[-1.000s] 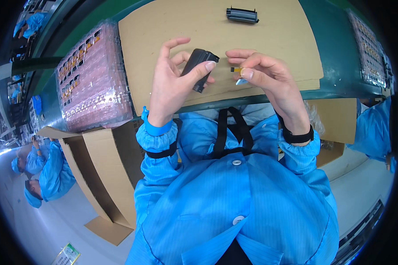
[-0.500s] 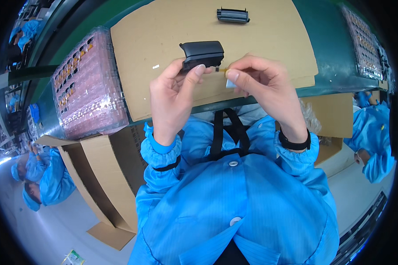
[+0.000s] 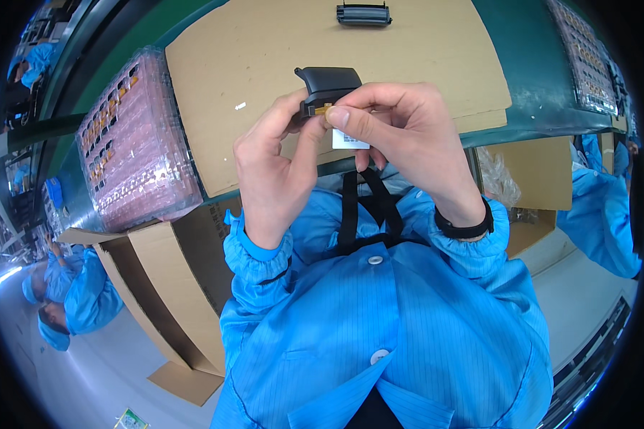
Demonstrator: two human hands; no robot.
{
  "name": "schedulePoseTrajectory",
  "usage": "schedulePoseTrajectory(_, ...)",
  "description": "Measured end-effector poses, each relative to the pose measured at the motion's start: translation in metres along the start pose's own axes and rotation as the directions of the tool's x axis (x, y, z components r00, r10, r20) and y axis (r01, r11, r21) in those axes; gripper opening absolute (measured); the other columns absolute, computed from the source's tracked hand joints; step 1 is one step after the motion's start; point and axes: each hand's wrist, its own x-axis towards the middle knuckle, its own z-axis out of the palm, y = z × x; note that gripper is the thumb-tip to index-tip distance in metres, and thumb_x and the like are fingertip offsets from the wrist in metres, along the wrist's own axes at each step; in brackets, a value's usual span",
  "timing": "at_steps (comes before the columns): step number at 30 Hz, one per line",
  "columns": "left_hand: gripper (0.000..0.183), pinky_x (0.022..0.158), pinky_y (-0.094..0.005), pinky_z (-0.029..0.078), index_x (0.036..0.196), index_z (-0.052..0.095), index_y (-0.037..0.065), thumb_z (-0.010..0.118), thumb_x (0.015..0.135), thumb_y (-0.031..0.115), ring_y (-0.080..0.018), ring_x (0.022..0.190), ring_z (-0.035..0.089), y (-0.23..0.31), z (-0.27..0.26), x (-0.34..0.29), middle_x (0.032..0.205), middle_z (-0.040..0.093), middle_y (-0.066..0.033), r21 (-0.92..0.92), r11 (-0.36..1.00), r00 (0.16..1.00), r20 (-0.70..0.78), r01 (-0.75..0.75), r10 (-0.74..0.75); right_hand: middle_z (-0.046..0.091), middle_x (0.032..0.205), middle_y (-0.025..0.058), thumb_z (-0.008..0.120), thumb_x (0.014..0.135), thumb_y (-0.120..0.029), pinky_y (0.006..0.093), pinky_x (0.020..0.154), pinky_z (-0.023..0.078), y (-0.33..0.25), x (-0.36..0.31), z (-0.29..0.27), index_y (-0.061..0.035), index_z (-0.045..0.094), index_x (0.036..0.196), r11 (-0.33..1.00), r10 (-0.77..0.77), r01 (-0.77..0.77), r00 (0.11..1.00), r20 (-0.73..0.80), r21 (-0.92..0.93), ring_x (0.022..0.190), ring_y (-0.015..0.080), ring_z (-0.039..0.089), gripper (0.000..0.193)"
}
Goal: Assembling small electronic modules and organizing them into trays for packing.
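Note:
A black plastic housing [image 3: 329, 82] with a curved top is gripped by my left hand [image 3: 273, 164], thumb in front and fingers behind. My right hand [image 3: 418, 136] pinches a small yellow-orange flex cable [image 3: 323, 110] between thumb and forefinger, against the housing's near edge. Just beneath those fingers shows a white piece with printing [image 3: 347, 140]; whether it is joined to the cable I cannot tell. The tips of both hands nearly meet, hiding part of the cable and the housing's near side.
On the cardboard sheet [image 3: 265, 43] lies another black plastic part [image 3: 364, 15] at the far edge. Pink bubble-wrap trays with flex parts [image 3: 139, 143] stand at left, similar trays [image 3: 583, 61] at far right. Open cardboard boxes [image 3: 157, 264] flank me. Co-workers in blue are on both sides.
My right hand has moved left, bringing the flex cable from beside the housing up against its near edge. The white piece came along. My left hand keeps hold of the housing.

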Motion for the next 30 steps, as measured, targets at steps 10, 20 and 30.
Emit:
schedulePoseTrajectory(10, 0.031, 0.088, -0.0281, 0.051, 0.124, 0.056, -0.007, 0.061, 0.093, -0.004, -0.0154, 0.100, 0.063, 0.004, 0.003, 0.001, 0.107, 0.064, -0.0099, -0.022, 1.000, 1.000, 0.011, 0.003, -0.002, 0.064, 0.068, 0.0005, 0.065, 0.093, -0.012, 0.0191, 0.051, 0.047, 0.002, 0.000, -0.001, 0.0027, 0.071, 0.095, 0.998, -0.014, 0.015, 1.000, -0.011, 0.055, 0.056, 0.0033, 0.056, 0.016)
schedulePoseTrajectory(20, 0.031, 0.086, -0.0282, 0.052, 0.122, 0.058, -0.007, 0.064, 0.092, -0.002, -0.0146, 0.097, 0.063, 0.011, 0.005, 0.002, 0.105, 0.065, -0.0104, 0.083, 0.996, 1.000, 0.019, -0.019, 0.018, 0.063, 0.064, 0.0007, 0.064, 0.090, -0.010, 0.0195, 0.048, 0.047, 0.002, -0.002, -0.003, 0.0039, 0.071, 0.091, 1.000, -0.010, 0.010, 0.999, -0.040, -0.019, 0.053, 0.0030, 0.055, 0.016)
schedulePoseTrajectory(30, 0.031, 0.083, -0.0282, 0.052, 0.122, 0.059, -0.006, 0.065, 0.091, -0.002, -0.0149, 0.093, 0.064, 0.010, 0.004, 0.001, 0.102, 0.067, -0.0109, 0.115, 0.992, 0.999, 0.023, -0.048, 0.046, 0.065, 0.067, 0.0019, 0.064, 0.091, -0.011, 0.0197, 0.048, 0.047, 0.000, -0.005, -0.004, 0.0038, 0.071, 0.092, 0.999, 0.016, -0.017, 0.999, -0.043, -0.032, 0.055, 0.0038, 0.057, 0.016)
